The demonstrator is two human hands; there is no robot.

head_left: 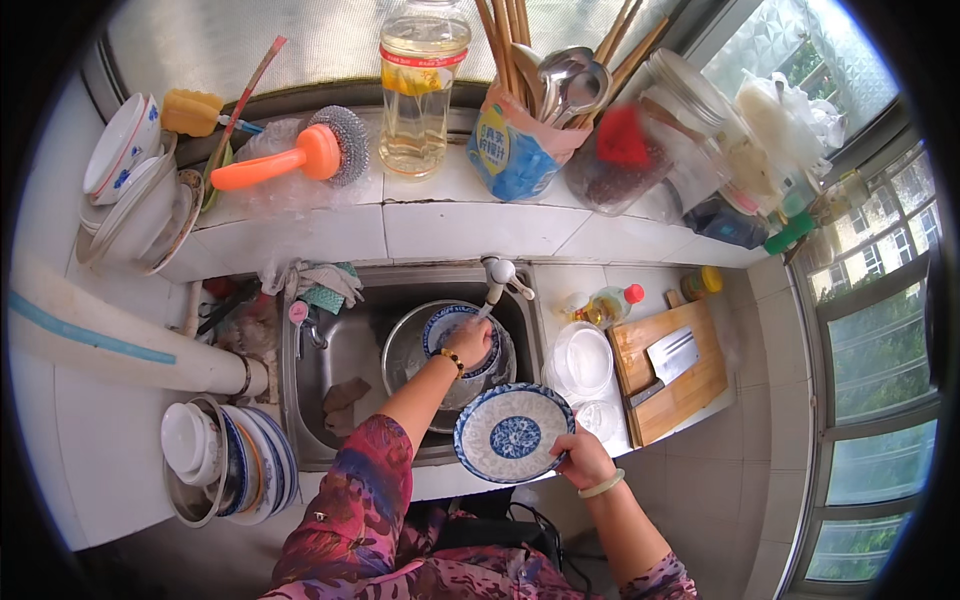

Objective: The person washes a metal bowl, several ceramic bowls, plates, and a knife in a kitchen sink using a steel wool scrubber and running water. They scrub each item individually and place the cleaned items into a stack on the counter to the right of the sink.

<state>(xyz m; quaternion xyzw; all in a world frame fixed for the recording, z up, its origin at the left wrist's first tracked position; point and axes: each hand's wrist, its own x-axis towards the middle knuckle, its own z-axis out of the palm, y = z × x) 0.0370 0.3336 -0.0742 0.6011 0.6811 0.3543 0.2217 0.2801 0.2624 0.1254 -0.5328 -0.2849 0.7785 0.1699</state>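
Observation:
My right hand (585,457) grips the rim of a blue-and-white patterned plate (515,433), its face turned up, over the sink's front edge. My left hand (470,343) is under the faucet (501,279), inside or over a blue-rimmed bowl (444,324); its fingers are partly hidden, so whether it grips the bowl I cannot tell. Water seems to run onto that hand. The bowl sits in a large metal basin (397,360), which stands in the right part of the stainless steel sink (330,375). A brown cloth or sponge piece (346,397) lies at the sink's left.
Right of the sink are stacked white bowls (583,360) and a cleaver (673,356) on a wooden cutting board (705,382). Stacked dishes (259,465) stand at the left front. The ledge behind holds an orange-handled scourer (277,165), an oil bottle (420,97) and a utensil holder (517,142).

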